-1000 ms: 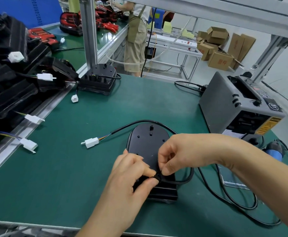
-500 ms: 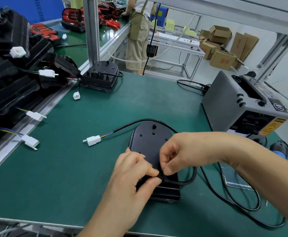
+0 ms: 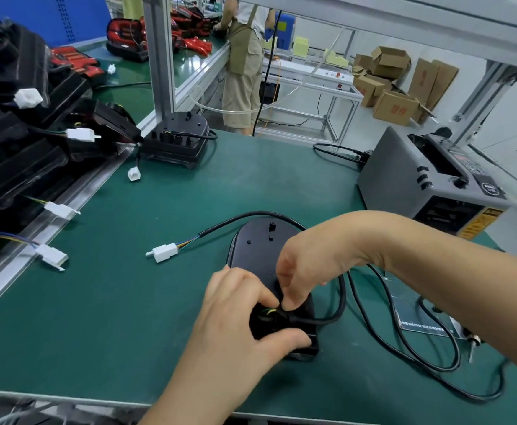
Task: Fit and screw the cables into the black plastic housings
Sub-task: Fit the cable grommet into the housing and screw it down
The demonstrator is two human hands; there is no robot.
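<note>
Left hand (image 3: 238, 329) grips housing (image 3: 260, 240) — right hand (image 3: 309, 268) pinches cable (image 3: 342, 299).

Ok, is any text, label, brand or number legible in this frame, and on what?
Nothing reads clearly enough to quote.
Cardboard box: two red characters, too blurred to read.
Grey tape dispenser: yellow label and round badge, print too small.
Clear sheet: one printed line, blurred.
</note>
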